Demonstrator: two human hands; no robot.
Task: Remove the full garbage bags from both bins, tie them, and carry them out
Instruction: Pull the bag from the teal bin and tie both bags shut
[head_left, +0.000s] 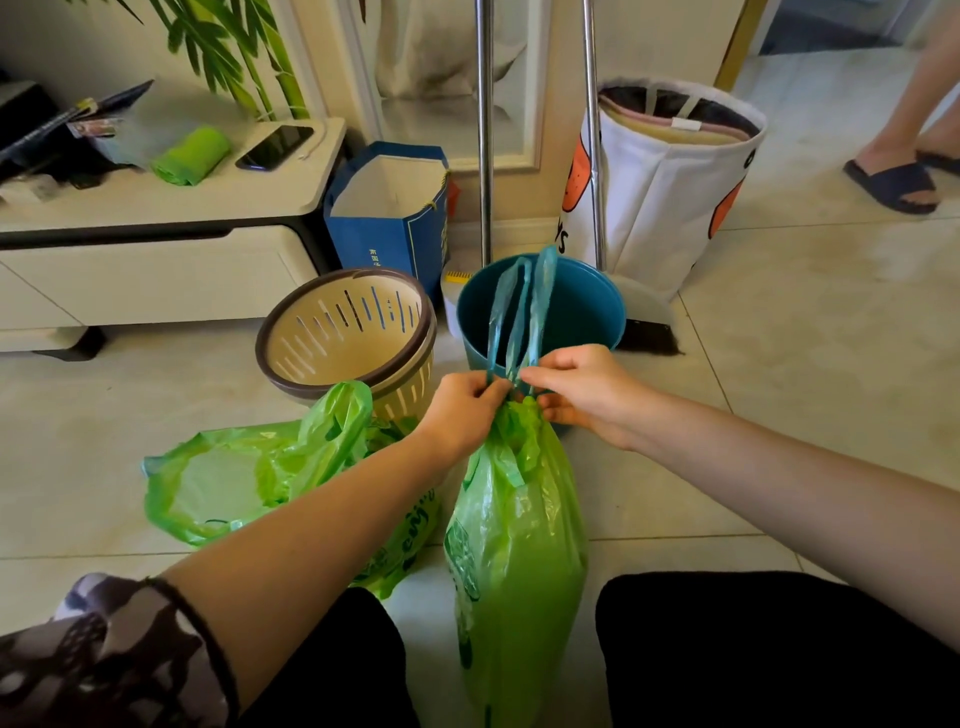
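Green, the full bag (514, 545) stood on the floor between my knees; my left hand (465, 410) and right hand (582, 387) each pinched its blue drawstring loops (519, 312), mid-tie. Next: knotting them; 1 bag (244, 478) waited untied.

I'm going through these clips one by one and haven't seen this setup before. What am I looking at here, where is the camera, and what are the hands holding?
There is no machine here. A person wears a wide-angle camera on the head, so the single picture looks forward and down along their own arms.

The left hand and right hand each pinch the blue drawstring loops at the gathered neck of a full green garbage bag, which hangs or stands between the person's knees.

On the tiled floor a second green bag lies to the left, its mouth open. Behind them are a beige slotted bin, tilted, and a blue bin, both without bags. Further back are a broom and dustpan, a blue paper bag, a white fabric basket, and someone else's sandalled foot.
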